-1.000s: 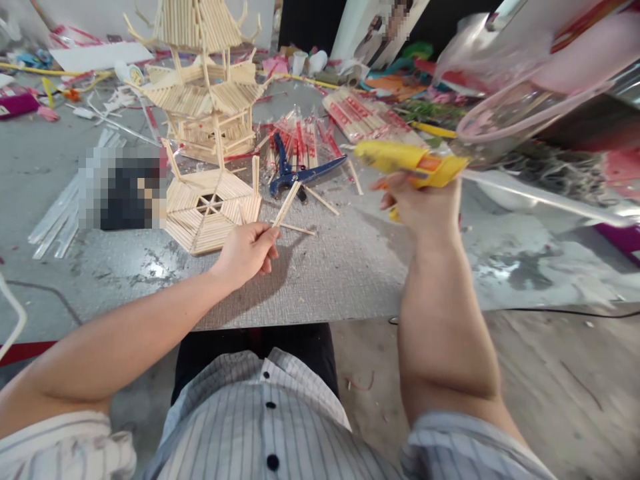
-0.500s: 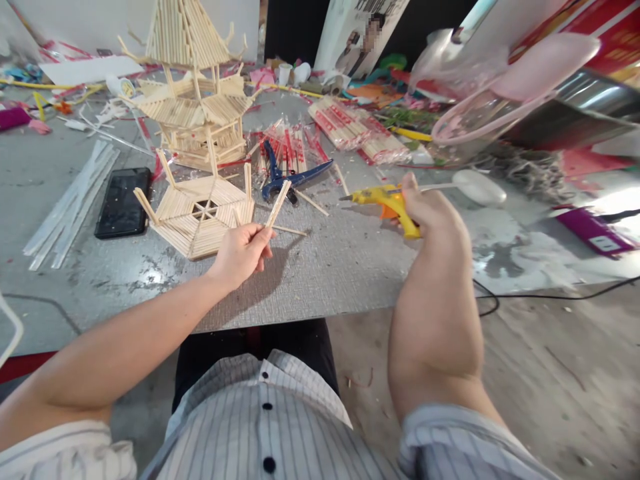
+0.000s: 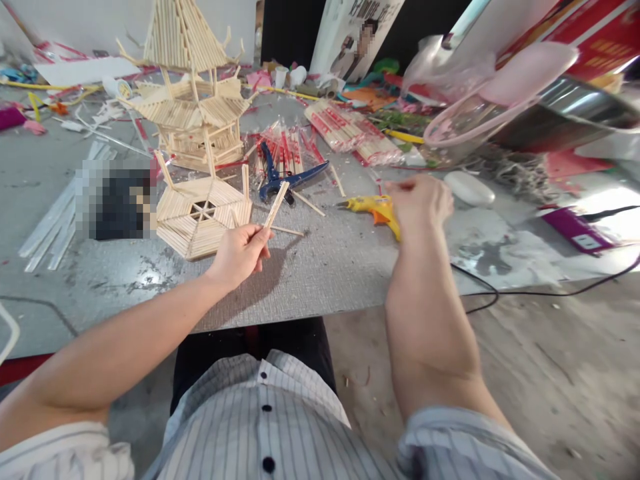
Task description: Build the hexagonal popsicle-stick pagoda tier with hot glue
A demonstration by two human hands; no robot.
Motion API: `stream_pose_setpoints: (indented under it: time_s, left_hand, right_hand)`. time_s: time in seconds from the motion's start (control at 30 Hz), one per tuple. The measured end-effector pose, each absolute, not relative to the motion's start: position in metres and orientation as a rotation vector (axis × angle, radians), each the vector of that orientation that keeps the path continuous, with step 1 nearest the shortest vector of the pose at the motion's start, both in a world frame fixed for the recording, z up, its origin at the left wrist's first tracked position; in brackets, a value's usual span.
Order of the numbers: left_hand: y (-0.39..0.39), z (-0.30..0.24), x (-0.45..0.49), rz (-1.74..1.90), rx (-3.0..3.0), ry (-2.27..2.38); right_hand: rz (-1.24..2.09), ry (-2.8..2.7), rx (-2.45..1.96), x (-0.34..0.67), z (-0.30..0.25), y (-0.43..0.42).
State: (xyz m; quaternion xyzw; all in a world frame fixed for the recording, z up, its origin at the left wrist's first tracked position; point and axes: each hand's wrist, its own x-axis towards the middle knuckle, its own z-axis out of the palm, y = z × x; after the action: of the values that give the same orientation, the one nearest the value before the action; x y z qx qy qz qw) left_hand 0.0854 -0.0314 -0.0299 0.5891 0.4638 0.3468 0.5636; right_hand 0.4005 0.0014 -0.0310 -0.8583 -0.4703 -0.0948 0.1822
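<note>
My left hand (image 3: 243,250) is closed in a pinch on a short strip of wooden sticks (image 3: 277,203), which slants up from the fingers. It is in front of the right edge of a flat hexagonal stick panel (image 3: 200,230) with short upright posts. My right hand (image 3: 423,200) is bent over the rear end of a yellow glue gun (image 3: 373,205), fingers curled together; what they hold is hidden behind the hand. The gun's nozzle points left and its orange trigger and handle show free of fingers. A blue-handled cutter (image 3: 290,177) lies between the hands, beyond them.
Behind the panel stands a tiered stick pagoda (image 3: 193,110). Packs of sticks (image 3: 345,130) lie at the back. Clear glue sticks (image 3: 60,213) and a blurred dark object (image 3: 120,203) are on the left. A white oval object (image 3: 469,189) and purple box (image 3: 575,227) are at right.
My right hand has left the glue gun's handle and shifted to its rear end, hiding the stick that jutted out there. My left hand keeps its hold on the strip.
</note>
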Motion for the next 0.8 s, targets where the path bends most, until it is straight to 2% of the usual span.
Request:
stream_pose_setpoints:
  time_s: [0.17, 0.3, 0.67, 0.73, 0.8]
  left_hand:
    - [-0.031, -0.030, 0.086, 0.824, 1.381, 1.111]
    - [-0.031, -0.030, 0.086, 0.836, 1.413, 1.121]
    - [-0.030, -0.032, 0.087, 0.832, 1.409, 1.130]
    - [-0.030, -0.031, 0.087, 0.832, 1.397, 1.123]
    - [-0.031, -0.030, 0.087, 0.828, 1.393, 1.120]
  right_hand:
    - [0.114, -2.105, -1.802, 0.300, -0.018, -0.009]
    - [0.277, -2.484, -1.759, 0.263, -0.023, -0.013]
    - [0.194, -2.666, -1.984, 0.265, 0.001, -0.008]
    - [0.300, -2.578, -1.965, 0.267, 0.004, -0.002]
    - [0.586, -2.312, -1.877, 0.270, 0.003, 0.002]
